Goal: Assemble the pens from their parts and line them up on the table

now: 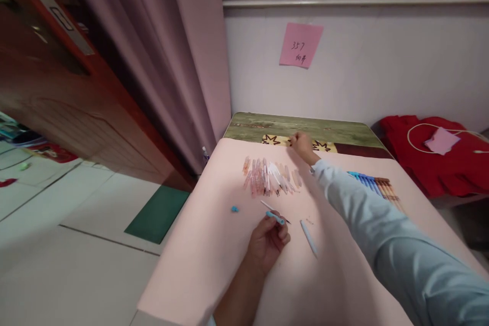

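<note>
My left hand (267,242) rests on the pink table cover (214,244), fingers closed on a thin pen refill with a blue tip (274,214). My right hand (303,146) reaches far across to the table's back edge, past a pile of pink and clear pen parts (269,177); its fingers look curled and I cannot make out anything in them. A light blue pen barrel (308,238) lies just right of my left hand. A small blue cap (234,209) sits to the left.
A row of blue and orange pens (376,186) lies at the right by my sleeve. A green patterned table surface (298,130) shows at the back. Red cloth with a pink note (439,155) lies at right. A curtain and wooden door stand left.
</note>
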`<state>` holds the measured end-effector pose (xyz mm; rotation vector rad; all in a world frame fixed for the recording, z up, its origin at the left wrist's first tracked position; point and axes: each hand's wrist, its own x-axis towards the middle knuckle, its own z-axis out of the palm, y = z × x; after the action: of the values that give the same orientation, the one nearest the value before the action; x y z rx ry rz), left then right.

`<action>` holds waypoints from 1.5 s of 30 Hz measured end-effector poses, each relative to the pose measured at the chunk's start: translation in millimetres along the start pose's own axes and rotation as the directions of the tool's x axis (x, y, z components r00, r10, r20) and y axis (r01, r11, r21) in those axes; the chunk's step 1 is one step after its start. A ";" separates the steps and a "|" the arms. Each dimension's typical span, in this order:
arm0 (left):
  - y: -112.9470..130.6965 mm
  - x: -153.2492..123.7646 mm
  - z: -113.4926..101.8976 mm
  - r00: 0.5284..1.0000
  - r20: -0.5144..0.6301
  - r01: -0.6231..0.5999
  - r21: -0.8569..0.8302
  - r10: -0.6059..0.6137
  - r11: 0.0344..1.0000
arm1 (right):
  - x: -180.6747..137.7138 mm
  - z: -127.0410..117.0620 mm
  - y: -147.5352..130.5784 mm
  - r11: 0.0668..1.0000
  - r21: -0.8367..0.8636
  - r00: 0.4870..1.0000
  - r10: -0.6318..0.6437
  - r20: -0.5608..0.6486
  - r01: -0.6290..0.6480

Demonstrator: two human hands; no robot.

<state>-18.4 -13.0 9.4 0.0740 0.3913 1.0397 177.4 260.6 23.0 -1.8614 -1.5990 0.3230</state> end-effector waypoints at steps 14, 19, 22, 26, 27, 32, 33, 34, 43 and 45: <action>-4.7 2.5 1.8 0.998 -0.007 -0.064 0.089 0.065 0.994 | -275.3 -81.8 -35.2 0.449 0.843 0.947 0.022 0.322 -0.297; -8.7 -0.3 0.8 0.990 0.043 -0.138 0.129 0.134 0.982 | -290.6 -82.4 -25.5 0.502 0.849 0.983 0.022 0.181 -0.167; -14.0 -3.0 1.0 0.984 0.049 -0.175 0.179 0.169 0.968 | -298.5 -80.4 -20.5 0.570 0.821 0.999 -0.021 0.047 -0.027; -20.9 -5.0 2.3 0.976 0.075 -0.215 0.274 0.202 0.937 | -305.5 -81.4 -15.9 0.670 0.728 0.988 -0.131 -0.080 0.148; -21.9 -5.1 2.5 0.976 0.082 -0.218 0.288 0.203 0.932 | -306.1 -82.3 -14.7 0.694 0.695 0.982 -0.157 -0.109 0.188; -23.3 -6.1 4.4 0.974 0.088 -0.225 0.304 0.208 0.926 | -305.1 -86.7 -10.7 0.789 0.521 0.945 -0.272 -0.180 0.326; -23.5 -6.4 4.9 0.974 0.085 -0.226 0.309 0.210 0.924 | -304.9 -87.1 -10.4 0.800 0.497 0.941 -0.285 -0.180 0.338; -23.8 -6.7 5.2 0.974 0.082 -0.228 0.316 0.213 0.921 | -304.8 -87.4 -10.3 0.806 0.479 0.938 -0.297 -0.180 0.347; -25.3 -7.3 2.9 0.969 0.118 -0.243 0.342 0.215 0.908 | -306.1 -89.1 -10.5 0.822 0.396 0.912 -0.356 -0.203 0.409; -25.3 -7.8 2.8 0.967 0.125 -0.251 0.350 0.221 0.902 | -306.4 -88.8 -9.6 0.825 0.381 0.908 -0.370 -0.193 0.418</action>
<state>0.0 -32.2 8.0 0.5073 0.5056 1.1892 152.2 -57.5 27.4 -1.1721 -1.6404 0.3348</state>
